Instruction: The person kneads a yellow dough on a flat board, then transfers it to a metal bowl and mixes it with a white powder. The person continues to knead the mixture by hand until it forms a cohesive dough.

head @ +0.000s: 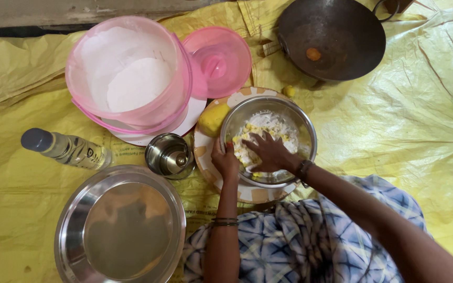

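Observation:
A steel bowl [302, 128] stands on a patterned plate [205, 152] and holds white flour mixed with yellow lumps [258, 128]. My right hand [271, 152] is inside the bowl, fingers spread and pressed into the mixture. My left hand [225, 161] grips the bowl's near-left rim. A yellow lump of boiled potato [213, 118] lies on the plate beside the bowl.
A pink tub of white flour [132, 73] stands at the back left with its pink lid [218, 60] beside it. A small steel cup [170, 155], a clear bottle [66, 148], a large steel plate [119, 225] and a dark wok [331, 36] lie around on the yellow sheet [420, 120].

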